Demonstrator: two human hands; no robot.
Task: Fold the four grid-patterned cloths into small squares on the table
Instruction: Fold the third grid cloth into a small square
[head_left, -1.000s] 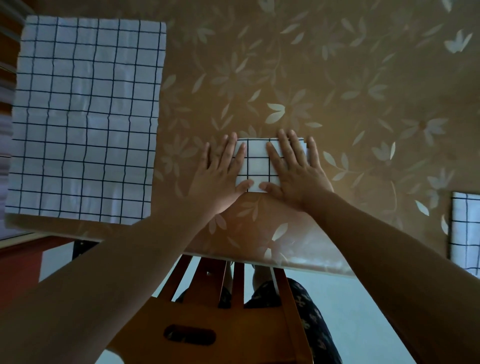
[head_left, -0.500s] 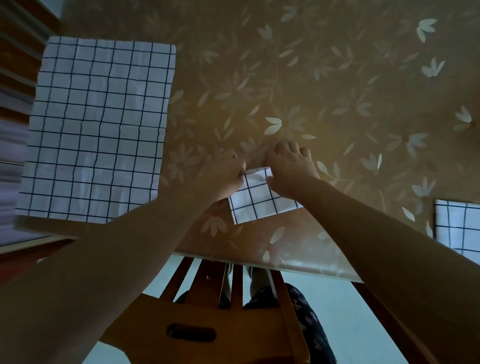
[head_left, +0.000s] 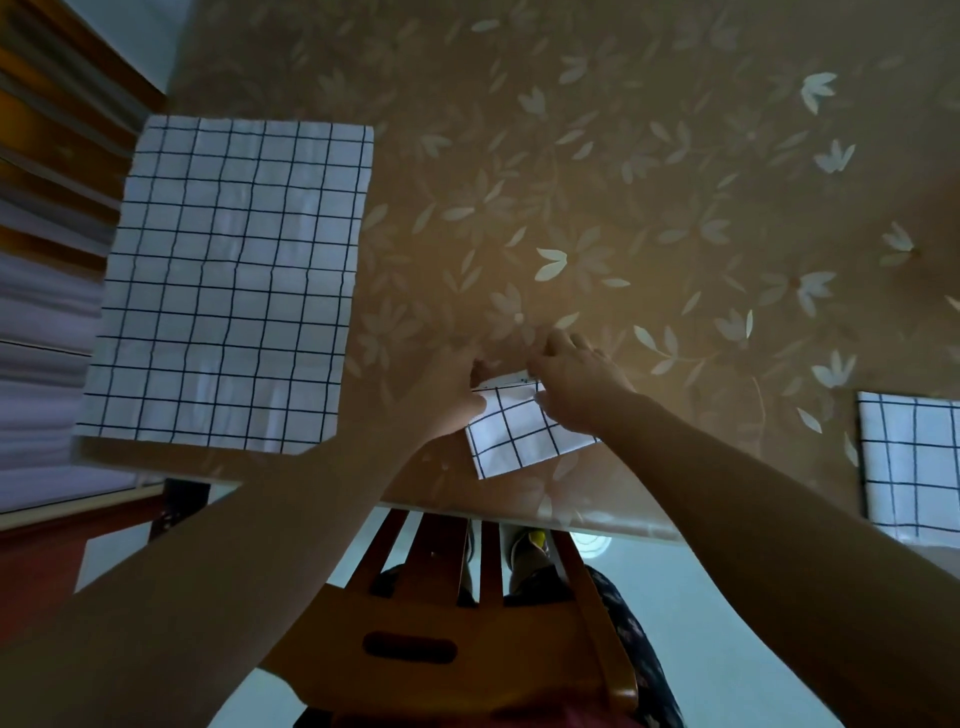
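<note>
Small folded square pinched at its far edge, close to the table's near rim.

Spread across the view, a tan table covering printed with pale flowers (head_left: 649, 156); slick-looking, so likely to let a light bundle skate toward the rim under any sideways push. On its left, a large white cloth with a dark grid, lying flat and unfolded (head_left: 228, 280), its near-left corner at the table edge and liable to drag off if snagged by a forearm. At the right border, part of another grid cloth (head_left: 909, 457), cropped, fold state unclear. Centre, near the rim, the small folded grid cloth (head_left: 524, 439), tilted. Left hand (head_left: 447, 405) and right hand (head_left: 576, 389) both closed narrowly on its far edge; layers apt to spring open or skew if either pinch slips or lifts unevenly.
</note>
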